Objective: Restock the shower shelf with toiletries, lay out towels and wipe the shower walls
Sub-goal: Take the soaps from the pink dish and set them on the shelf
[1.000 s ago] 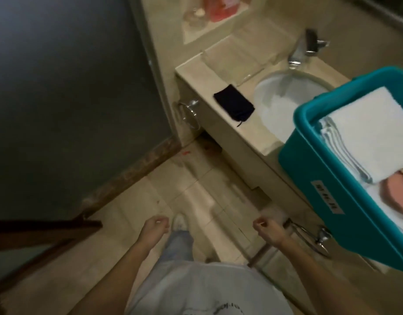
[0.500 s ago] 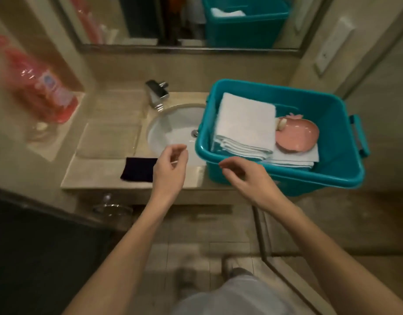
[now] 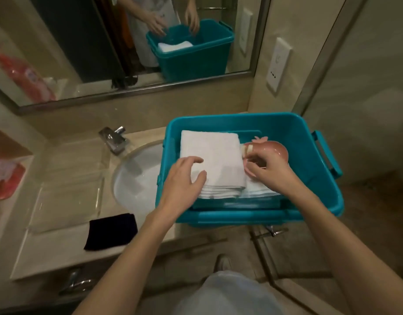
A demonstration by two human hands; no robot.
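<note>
Towels, white and folded in a stack (image 3: 213, 162), are lying inside the teal plastic tub (image 3: 309, 142) that is sitting on the beige stone counter (image 3: 59, 253), partly over the white basin (image 3: 134, 178), with the folded edges facing the person. Nearest, a dark folded cloth (image 3: 110, 231) is lying on the counter, clear of the reach. The left hand (image 3: 181, 185) is resting on the stack's near left corner, fingers spread and almost straight, thumb by the front edge, gripping nothing. The right hand (image 3: 267, 172) is curling its fingers round the pink apple-shaped dish (image 3: 274, 151) sitting just right of the stack on a lower towel; it looks like the dish must be lifting clear first. Beyond, a chrome tap (image 3: 114, 138) is standing at the basin's far side, and the mirror (image 3: 132, 42) is hanging above
</note>
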